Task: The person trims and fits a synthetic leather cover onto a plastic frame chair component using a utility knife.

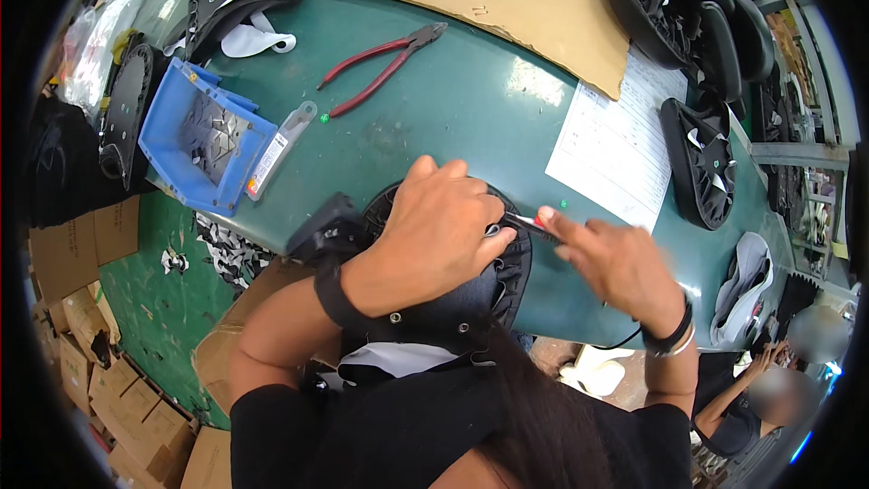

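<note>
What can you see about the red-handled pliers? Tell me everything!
The pliers have two long, curved red handles that look plastic-coated, and a dark grey metal head. They lie on the green tabletop, handles spread apart, head toward the picture's upper right, near the cardboard sheet. Nobody is touching them.

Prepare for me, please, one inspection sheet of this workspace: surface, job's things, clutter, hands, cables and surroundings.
Surface: glossy green tabletop, small green bits on it.
Job's things: black padded piece under the hands; slim tool with red part.
Clutter: red-handled pliers, blue bin holding small pieces, cardboard sheet, paper.
Hands: left hand on the padded piece; right hand holds the slim tool.
Cables: thin dark cord-like line near the right wristband; its ends unclear.
Surroundings: cardboard boxes at left on green floor; another person at far right.
</note>
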`<state>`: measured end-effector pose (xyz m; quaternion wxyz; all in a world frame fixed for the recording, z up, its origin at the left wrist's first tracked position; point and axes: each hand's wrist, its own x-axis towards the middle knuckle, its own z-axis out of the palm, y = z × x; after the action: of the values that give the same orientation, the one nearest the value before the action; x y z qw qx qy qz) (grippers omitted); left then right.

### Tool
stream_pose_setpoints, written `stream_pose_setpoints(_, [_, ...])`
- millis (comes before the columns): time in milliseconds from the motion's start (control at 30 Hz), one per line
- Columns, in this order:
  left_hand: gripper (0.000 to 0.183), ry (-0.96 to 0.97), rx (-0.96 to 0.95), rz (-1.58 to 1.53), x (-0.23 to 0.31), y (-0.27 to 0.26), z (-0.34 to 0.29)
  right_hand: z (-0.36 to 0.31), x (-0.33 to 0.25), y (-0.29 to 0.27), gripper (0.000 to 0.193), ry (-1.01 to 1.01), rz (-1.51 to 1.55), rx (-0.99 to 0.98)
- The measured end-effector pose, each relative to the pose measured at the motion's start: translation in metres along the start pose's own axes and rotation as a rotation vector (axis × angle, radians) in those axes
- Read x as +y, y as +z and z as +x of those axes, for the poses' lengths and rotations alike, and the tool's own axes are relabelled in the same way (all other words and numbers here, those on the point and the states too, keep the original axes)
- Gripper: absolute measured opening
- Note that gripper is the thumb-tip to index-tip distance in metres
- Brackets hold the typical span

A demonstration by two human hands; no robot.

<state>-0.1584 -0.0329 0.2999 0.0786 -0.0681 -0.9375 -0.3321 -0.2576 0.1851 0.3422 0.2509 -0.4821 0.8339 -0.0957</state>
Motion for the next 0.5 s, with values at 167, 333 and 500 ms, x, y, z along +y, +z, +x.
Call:
stream_pose_setpoints(167, [0.030,-0.091,0.187,-0.856,-0.026,-0.036,0.023,-0.044,-0.019,0.058,0.061,0.164,0.319,0.246])
stream_pose_setpoints(333, [0.010,-0.057,-0.032,-1.132,-0.012,-0.044,0.019,-0.064,-0.040,0.072,0.059,0.248,0.342,0.314])
stream_pose_setpoints(500, [0.021,0.101,-0.427,0.166,0.013,-0.023,-0.002,-0.049,-0.025,0.044,0.055,0.203,0.250,0.161])
